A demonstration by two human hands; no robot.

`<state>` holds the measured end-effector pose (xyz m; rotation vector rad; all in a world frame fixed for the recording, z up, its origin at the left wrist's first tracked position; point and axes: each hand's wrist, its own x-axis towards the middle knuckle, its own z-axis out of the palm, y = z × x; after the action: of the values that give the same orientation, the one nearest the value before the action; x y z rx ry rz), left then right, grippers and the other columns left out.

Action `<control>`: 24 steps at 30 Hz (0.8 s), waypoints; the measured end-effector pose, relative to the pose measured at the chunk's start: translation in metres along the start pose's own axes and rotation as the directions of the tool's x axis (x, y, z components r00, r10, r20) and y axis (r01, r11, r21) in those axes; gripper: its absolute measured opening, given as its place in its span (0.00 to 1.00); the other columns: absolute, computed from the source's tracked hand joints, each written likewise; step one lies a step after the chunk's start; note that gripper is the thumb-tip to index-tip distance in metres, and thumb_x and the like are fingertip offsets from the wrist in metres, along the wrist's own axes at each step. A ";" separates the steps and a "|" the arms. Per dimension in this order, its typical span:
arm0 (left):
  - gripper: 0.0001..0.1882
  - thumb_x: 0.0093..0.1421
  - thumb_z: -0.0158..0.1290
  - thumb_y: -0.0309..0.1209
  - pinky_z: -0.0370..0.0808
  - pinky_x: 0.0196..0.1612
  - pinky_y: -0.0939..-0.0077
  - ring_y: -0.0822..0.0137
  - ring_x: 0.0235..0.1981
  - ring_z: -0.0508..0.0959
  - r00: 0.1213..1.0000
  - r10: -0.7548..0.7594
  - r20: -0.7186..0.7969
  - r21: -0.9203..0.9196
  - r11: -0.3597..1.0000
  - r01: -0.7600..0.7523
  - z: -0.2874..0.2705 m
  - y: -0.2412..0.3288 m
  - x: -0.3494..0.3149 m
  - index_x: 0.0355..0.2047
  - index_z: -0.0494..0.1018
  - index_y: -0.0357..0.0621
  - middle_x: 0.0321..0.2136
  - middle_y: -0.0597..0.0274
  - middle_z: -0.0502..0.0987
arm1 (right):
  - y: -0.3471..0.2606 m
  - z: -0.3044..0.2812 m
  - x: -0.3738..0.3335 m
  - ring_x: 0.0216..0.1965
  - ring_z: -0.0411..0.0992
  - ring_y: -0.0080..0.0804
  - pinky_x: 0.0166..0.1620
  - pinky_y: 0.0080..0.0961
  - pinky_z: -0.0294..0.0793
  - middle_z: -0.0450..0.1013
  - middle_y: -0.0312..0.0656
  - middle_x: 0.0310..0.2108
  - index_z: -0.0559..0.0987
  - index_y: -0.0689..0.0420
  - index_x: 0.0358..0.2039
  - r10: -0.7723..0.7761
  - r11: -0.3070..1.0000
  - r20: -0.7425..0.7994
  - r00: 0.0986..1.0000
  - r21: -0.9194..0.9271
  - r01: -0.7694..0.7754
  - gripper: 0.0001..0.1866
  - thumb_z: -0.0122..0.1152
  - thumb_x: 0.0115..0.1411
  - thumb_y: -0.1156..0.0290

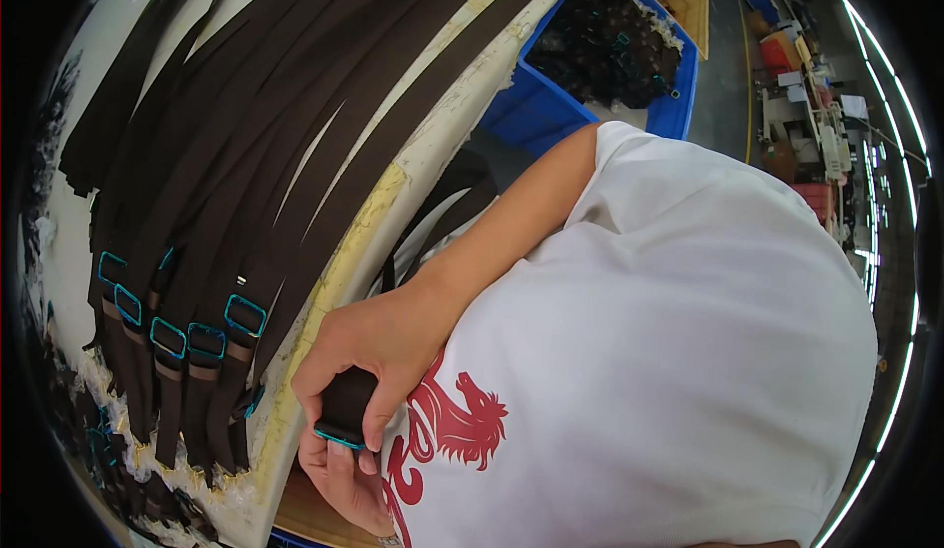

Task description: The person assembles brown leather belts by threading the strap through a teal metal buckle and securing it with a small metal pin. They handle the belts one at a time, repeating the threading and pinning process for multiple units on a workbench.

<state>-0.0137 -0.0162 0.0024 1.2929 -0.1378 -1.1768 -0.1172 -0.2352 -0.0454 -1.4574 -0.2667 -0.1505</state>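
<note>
My right hand (369, 346) is closed on a dark brown webbing strap (346, 400), its thumb and fingers on either side of a short folded piece. A shiny teal metal buckle (340, 440) sits at the strap's lower end. Just below, my left hand (344, 489) pinches at the buckle from underneath; part of it is hidden. On the table beside my hands lie several long dark straps (265, 125) side by side. Teal rectangular buckles (246, 316) are threaded near their lower ends.
The worn, pale table edge (379, 199) runs diagonally beside my hands. Beyond my right arm stands a blue bin (541, 110) heaped with dark straps and buckles (615, 46). More buckled straps (147, 489) hang beyond the table's lower left edge. Cluttered shelving (816, 125) stands at the far right.
</note>
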 end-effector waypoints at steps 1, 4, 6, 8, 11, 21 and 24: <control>0.12 0.70 0.57 0.29 0.72 0.38 0.78 0.75 0.32 0.75 1.000 -0.007 0.019 -0.002 1.000 0.007 0.002 -0.002 0.002 0.48 0.75 0.32 0.36 0.59 0.80 | 0.002 0.000 -0.001 0.44 0.81 0.41 0.45 0.32 0.77 0.82 0.44 0.41 0.80 0.61 0.47 -0.008 1.000 -0.016 1.000 0.007 0.008 0.25 0.81 0.55 0.61; 0.10 0.70 0.56 0.28 0.73 0.48 0.74 0.71 0.42 0.77 1.000 -0.018 0.016 0.103 0.995 0.016 -0.003 0.000 -0.003 0.45 0.75 0.31 0.45 0.54 0.79 | 0.006 0.004 -0.004 0.44 0.81 0.41 0.45 0.32 0.77 0.82 0.44 0.41 0.81 0.61 0.47 -0.021 1.000 -0.069 0.997 -0.011 0.020 0.25 0.81 0.54 0.61; 0.09 0.70 0.56 0.27 0.72 0.52 0.73 0.69 0.45 0.76 0.978 0.208 -0.019 0.423 0.888 -0.181 0.001 0.003 -0.005 0.42 0.75 0.29 0.47 0.53 0.78 | 0.007 0.007 -0.005 0.43 0.81 0.41 0.45 0.32 0.77 0.82 0.43 0.41 0.81 0.60 0.47 -0.036 0.999 -0.097 0.995 -0.023 0.034 0.26 0.81 0.54 0.60; 0.08 0.69 0.55 0.24 0.68 0.57 0.71 0.65 0.49 0.75 0.948 0.313 0.057 0.579 0.763 -0.286 0.006 0.010 -0.004 0.37 0.74 0.27 0.48 0.52 0.78 | 0.007 0.009 -0.006 0.43 0.81 0.41 0.45 0.32 0.77 0.82 0.43 0.41 0.81 0.61 0.46 -0.060 0.998 -0.116 0.991 -0.024 0.058 0.26 0.81 0.53 0.60; 0.07 0.68 0.55 0.23 0.68 0.57 0.70 0.65 0.48 0.75 0.952 0.298 -0.068 0.527 0.821 -0.219 0.006 -0.001 -0.007 0.38 0.74 0.28 0.47 0.53 0.78 | 0.009 0.006 -0.004 0.44 0.81 0.41 0.44 0.32 0.77 0.82 0.44 0.41 0.81 0.61 0.46 0.000 0.999 -0.039 0.999 -0.046 -0.001 0.26 0.81 0.53 0.60; 0.12 0.68 0.61 0.31 0.73 0.39 0.75 0.73 0.35 0.76 0.982 0.105 -0.156 0.086 0.992 -0.092 0.007 -0.013 -0.001 0.44 0.76 0.33 0.36 0.60 0.81 | -0.002 0.004 -0.007 0.42 0.81 0.38 0.44 0.31 0.77 0.82 0.44 0.39 0.82 0.62 0.45 0.061 0.998 -0.086 0.994 0.005 -0.061 0.25 0.81 0.53 0.60; 0.09 0.68 0.57 0.26 0.70 0.50 0.73 0.69 0.43 0.75 0.993 0.086 -0.085 0.343 0.938 -0.052 -0.004 0.000 -0.006 0.39 0.74 0.29 0.42 0.57 0.78 | 0.005 0.005 -0.006 0.41 0.81 0.39 0.43 0.32 0.77 0.82 0.45 0.38 0.81 0.62 0.45 0.021 1.000 -0.085 0.996 -0.014 -0.022 0.25 0.81 0.53 0.61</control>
<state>-0.0134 -0.0092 0.0042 1.6342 -0.3240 -1.0553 -0.1223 -0.2301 -0.0511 -1.4649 -0.1814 -0.1969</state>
